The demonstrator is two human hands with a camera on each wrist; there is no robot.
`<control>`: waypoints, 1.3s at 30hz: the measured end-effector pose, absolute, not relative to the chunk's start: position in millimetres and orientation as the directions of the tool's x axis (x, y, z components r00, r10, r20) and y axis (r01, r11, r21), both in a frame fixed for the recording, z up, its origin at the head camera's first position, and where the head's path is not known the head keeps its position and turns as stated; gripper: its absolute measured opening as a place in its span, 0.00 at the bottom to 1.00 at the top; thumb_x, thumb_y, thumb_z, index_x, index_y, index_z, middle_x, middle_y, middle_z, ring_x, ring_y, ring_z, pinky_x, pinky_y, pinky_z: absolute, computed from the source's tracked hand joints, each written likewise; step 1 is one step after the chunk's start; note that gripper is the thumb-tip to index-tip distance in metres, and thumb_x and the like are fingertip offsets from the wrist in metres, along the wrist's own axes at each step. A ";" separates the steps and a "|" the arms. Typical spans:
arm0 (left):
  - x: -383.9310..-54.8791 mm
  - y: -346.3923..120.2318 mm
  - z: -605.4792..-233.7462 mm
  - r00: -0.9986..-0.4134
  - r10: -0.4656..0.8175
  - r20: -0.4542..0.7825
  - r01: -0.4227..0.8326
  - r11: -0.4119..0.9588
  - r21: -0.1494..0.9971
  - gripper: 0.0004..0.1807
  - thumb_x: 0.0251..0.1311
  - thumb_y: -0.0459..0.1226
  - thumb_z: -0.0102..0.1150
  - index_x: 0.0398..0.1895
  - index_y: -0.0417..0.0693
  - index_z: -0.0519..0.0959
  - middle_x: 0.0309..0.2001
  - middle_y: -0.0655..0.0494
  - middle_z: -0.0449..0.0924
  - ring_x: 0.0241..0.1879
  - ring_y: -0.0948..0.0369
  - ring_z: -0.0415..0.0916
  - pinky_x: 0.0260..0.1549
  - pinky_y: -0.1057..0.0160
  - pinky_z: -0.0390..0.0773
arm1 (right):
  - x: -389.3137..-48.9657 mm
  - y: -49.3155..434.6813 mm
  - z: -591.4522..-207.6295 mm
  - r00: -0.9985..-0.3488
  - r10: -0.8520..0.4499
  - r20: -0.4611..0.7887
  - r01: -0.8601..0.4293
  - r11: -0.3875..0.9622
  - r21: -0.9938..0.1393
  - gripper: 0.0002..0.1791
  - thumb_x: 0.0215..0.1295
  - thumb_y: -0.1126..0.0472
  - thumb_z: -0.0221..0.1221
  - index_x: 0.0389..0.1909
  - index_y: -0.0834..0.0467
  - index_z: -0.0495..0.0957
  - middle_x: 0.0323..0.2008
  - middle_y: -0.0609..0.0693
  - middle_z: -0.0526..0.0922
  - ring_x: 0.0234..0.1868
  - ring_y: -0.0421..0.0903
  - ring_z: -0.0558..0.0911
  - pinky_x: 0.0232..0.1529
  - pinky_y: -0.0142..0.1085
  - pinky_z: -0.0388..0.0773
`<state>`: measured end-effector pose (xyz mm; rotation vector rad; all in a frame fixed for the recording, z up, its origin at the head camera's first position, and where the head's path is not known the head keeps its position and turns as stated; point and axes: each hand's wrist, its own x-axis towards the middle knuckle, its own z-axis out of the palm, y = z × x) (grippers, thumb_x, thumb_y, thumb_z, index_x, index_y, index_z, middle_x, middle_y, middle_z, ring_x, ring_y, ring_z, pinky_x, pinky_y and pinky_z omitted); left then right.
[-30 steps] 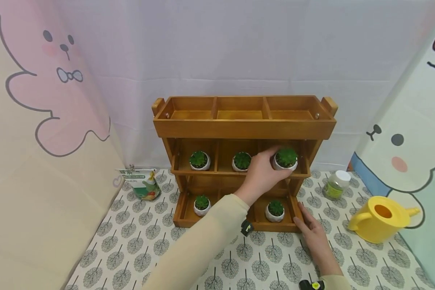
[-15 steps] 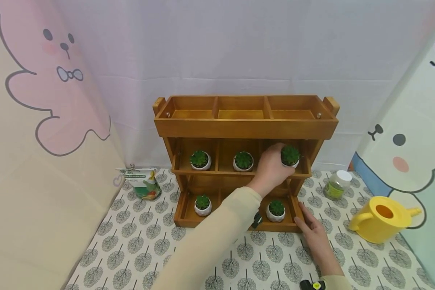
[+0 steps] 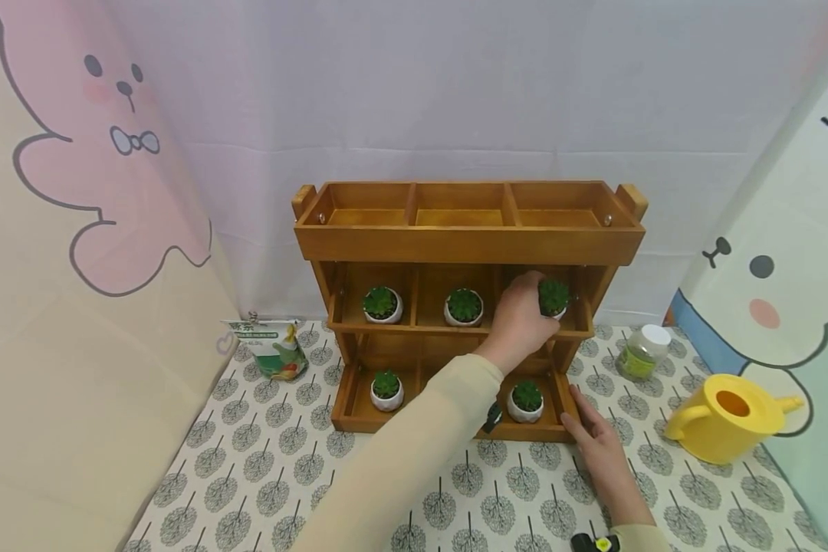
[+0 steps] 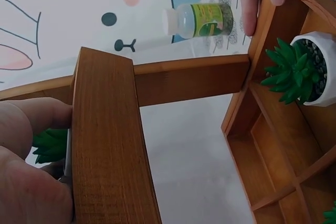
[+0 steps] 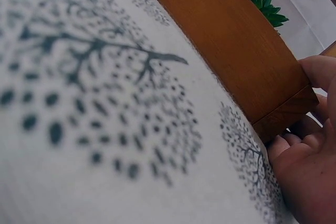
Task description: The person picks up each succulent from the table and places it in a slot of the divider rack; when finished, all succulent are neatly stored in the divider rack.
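Note:
A tiered wooden plant shelf (image 3: pixel 469 247) stands against the back cloth, each tier split into compartments. My left hand (image 3: pixel 523 323) grips a potted succulent (image 3: pixel 554 297) in the right compartment of the middle tier; the hand covers much of its white pot. Seen from the left wrist, the front board (image 4: pixel 107 135) of that tier hides part of this pot. Down at the bottom tier's right front corner, my right hand (image 3: pixel 602 448) holds the side board, thumb over the edge and fingers along the outside. Other succulents stand in the middle-left (image 3: pixel 382 305), middle-centre (image 3: pixel 464 307), bottom-left (image 3: pixel 386 390) and bottom-right (image 3: pixel 525 402) compartments.
Right of the shelf are a clear jar with a white lid (image 3: pixel 643 352) and a yellow watering can (image 3: pixel 724 418). A green and white bag (image 3: pixel 271 351) stands on the left. A tree-patterned cloth (image 3: pixel 438 510) covers the table.
My left hand has moved slightly right and back with the succulent, deeper into the right compartment of the middle tier. The right hand has kept its hold on the shelf corner.

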<state>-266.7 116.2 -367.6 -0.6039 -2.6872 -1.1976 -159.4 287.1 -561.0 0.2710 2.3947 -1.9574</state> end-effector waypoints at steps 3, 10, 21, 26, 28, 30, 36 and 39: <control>-266.3 115.8 -368.2 -0.904 0.310 0.294 0.426 0.608 0.670 0.30 0.61 0.37 0.75 0.65 0.44 0.75 0.56 0.53 0.79 0.55 0.61 0.78 0.55 0.68 0.78 | -159.6 287.3 -560.9 -0.983 0.112 -0.143 0.163 0.193 -0.968 0.39 0.81 0.52 0.56 0.85 0.49 0.48 0.84 0.46 0.44 0.83 0.54 0.41 0.80 0.53 0.44; -264.7 113.7 -369.8 -0.895 0.337 0.294 0.445 0.605 0.661 0.31 0.65 0.39 0.73 0.69 0.45 0.74 0.61 0.53 0.77 0.60 0.61 0.76 0.59 0.67 0.77 | -160.2 288.1 -561.9 -0.983 0.115 -0.146 0.167 0.197 -0.966 0.39 0.81 0.52 0.56 0.85 0.48 0.48 0.83 0.45 0.44 0.83 0.53 0.41 0.80 0.53 0.43; -258.5 110.6 -366.7 -0.898 0.352 0.264 0.436 0.626 0.647 0.34 0.65 0.40 0.73 0.73 0.45 0.71 0.65 0.52 0.76 0.61 0.61 0.76 0.59 0.67 0.77 | -159.7 288.1 -562.8 -0.981 0.111 -0.160 0.178 0.184 -0.967 0.39 0.81 0.51 0.55 0.85 0.46 0.47 0.84 0.46 0.43 0.83 0.54 0.41 0.80 0.53 0.44; -257.2 108.1 -367.4 -0.896 0.361 0.259 0.439 0.619 0.651 0.35 0.65 0.40 0.73 0.74 0.47 0.71 0.67 0.53 0.75 0.63 0.61 0.76 0.59 0.67 0.77 | -159.2 288.3 -562.9 -0.985 0.094 -0.147 0.163 0.189 -0.968 0.39 0.82 0.50 0.54 0.85 0.46 0.46 0.84 0.46 0.43 0.83 0.54 0.43 0.79 0.48 0.47; -255.6 105.7 -368.3 -0.888 0.372 0.271 0.454 0.609 0.651 0.36 0.66 0.40 0.72 0.75 0.47 0.70 0.68 0.53 0.73 0.64 0.60 0.74 0.61 0.66 0.76 | -159.0 288.4 -562.9 -0.986 0.089 -0.142 0.157 0.194 -0.968 0.39 0.82 0.49 0.54 0.85 0.46 0.46 0.84 0.47 0.43 0.83 0.54 0.43 0.79 0.44 0.48; -253.0 102.0 -369.8 -0.872 0.387 0.300 0.484 0.590 0.646 0.37 0.66 0.39 0.72 0.76 0.46 0.69 0.70 0.51 0.72 0.66 0.59 0.73 0.63 0.66 0.74 | -158.7 288.3 -562.7 -0.986 0.089 -0.140 0.155 0.199 -0.968 0.39 0.82 0.48 0.54 0.85 0.46 0.46 0.84 0.47 0.43 0.83 0.54 0.43 0.78 0.40 0.49; -237.3 84.8 -375.7 -0.833 0.395 0.388 0.548 0.488 0.679 0.39 0.65 0.36 0.71 0.78 0.45 0.65 0.75 0.50 0.66 0.72 0.59 0.65 0.69 0.65 0.67 | -158.0 288.0 -562.1 -0.986 0.089 -0.141 0.156 0.195 -0.968 0.40 0.82 0.47 0.54 0.85 0.47 0.46 0.84 0.49 0.42 0.83 0.54 0.42 0.77 0.34 0.49; -225.8 74.2 -381.0 -0.838 0.375 0.397 0.538 0.440 0.719 0.39 0.66 0.35 0.69 0.78 0.47 0.65 0.75 0.52 0.65 0.73 0.59 0.64 0.70 0.63 0.67 | -158.0 287.3 -561.5 -0.985 0.088 -0.149 0.163 0.185 -0.969 0.40 0.82 0.48 0.54 0.85 0.47 0.46 0.84 0.48 0.42 0.83 0.54 0.42 0.79 0.41 0.48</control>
